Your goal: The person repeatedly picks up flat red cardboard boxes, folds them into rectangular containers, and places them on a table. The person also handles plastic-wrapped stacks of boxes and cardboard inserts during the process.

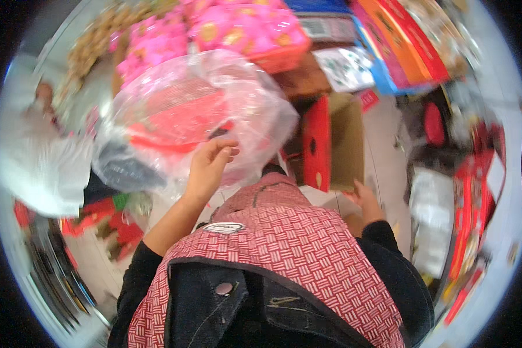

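Observation:
A large clear plastic bag (255,110) with red flat things (182,119) inside bulges up in front of me. My left hand (210,162) is over the near side of this bag, its fingers curled in toward the thumb. Whether a fold of the plastic is between them is hidden. To the right, an open cardboard box (347,142), red outside and brown inside, stands with its opening toward me. My right hand (365,200) is at the box's lower right corner, fingers bent around the edge; blur softens the fingertips.
Pink shiny packages (246,26) are piled at the back. Red, orange and blue flat packs (397,43) lie at the far right. Red goods and a silvery pack (432,220) line the right side. A person in a white top (43,156) is at the left. Pale floor tiles (385,139) show beyond the box.

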`<state>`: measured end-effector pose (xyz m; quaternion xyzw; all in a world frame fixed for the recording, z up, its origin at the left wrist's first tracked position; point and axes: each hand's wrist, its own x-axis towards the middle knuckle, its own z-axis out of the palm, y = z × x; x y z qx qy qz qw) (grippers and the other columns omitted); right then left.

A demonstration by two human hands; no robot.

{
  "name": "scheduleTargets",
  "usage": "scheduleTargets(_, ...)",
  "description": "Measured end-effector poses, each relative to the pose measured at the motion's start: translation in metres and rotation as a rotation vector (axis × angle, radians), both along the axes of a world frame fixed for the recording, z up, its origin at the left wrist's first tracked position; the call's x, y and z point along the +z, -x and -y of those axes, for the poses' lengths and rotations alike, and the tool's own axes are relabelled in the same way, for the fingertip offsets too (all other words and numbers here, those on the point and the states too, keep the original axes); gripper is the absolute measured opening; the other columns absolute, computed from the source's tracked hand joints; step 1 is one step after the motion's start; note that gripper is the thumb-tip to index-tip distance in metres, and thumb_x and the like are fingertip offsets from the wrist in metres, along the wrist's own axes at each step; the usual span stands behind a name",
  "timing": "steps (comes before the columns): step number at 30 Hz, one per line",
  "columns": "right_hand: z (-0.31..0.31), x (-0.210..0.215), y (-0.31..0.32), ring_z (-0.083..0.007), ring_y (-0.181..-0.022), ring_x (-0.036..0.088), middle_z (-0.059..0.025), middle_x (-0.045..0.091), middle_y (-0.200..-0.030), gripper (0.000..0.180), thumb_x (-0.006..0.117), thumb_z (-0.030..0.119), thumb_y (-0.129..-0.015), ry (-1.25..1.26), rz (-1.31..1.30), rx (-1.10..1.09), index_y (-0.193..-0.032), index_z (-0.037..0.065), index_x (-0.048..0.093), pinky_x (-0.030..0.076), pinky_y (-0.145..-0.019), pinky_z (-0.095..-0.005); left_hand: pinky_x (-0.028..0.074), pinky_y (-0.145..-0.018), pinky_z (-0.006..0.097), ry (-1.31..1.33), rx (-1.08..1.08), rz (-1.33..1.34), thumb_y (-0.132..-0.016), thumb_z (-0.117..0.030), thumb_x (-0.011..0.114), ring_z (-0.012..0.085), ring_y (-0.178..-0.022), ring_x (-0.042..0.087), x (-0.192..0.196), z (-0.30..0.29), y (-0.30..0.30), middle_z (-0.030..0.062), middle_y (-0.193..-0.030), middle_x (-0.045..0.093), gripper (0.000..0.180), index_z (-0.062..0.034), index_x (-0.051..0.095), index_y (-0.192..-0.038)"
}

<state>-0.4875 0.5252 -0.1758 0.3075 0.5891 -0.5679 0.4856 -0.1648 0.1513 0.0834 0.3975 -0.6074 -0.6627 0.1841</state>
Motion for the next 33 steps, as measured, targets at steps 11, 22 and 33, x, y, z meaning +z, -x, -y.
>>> scheduleTargets(11, 0.353, 0.270, -0.027, -0.0235, -0.076, 0.059, -0.0098, 0.062, -0.081, 0.014, 0.049, 0.007, -0.080, 0.594, -1.440, 1.557, -0.080, 0.000, 0.060, 0.046, -0.071, -0.0312, 0.038, -0.088, 0.049, 0.904, 0.260, 0.749, -0.081, -0.024, 0.053, 0.0343, -0.096, 0.056, -0.069, 0.029, -0.102, 0.0167, -0.101, 0.060, 0.026, -0.0038, 0.059, -0.096)
scheduleTargets(22, 0.509, 0.171, -0.224, -0.0373, -0.094, 0.056, -0.0244, 0.059, -0.099, 0.032, 0.049, 0.006, -0.076, 0.714, -2.052, 2.214, -0.105, -0.002, 0.056, 0.045, -0.082, -0.0443, 0.023, -0.099, 0.060, 0.091, -0.050, 1.173, -0.085, -0.032, 0.045, 0.0284, -0.101, 0.056, -0.067, 0.002, -0.110, 0.0117, -0.103, 0.061, 0.034, -0.0093, 0.060, -0.106)
scheduleTargets(33, 0.570, 0.163, -0.277, -0.0314, -0.097, 0.047, -0.0155, 0.050, -0.104, 0.032, 0.047, 0.008, -0.079, 1.098, -2.268, 1.654, -0.107, -0.005, 0.052, 0.040, -0.081, -0.0425, 0.037, -0.095, 0.043, 0.524, 0.526, 0.805, -0.079, -0.021, 0.059, 0.0308, -0.105, 0.051, -0.058, -0.012, -0.114, 0.0133, -0.109, 0.057, 0.030, -0.0052, 0.059, -0.105)
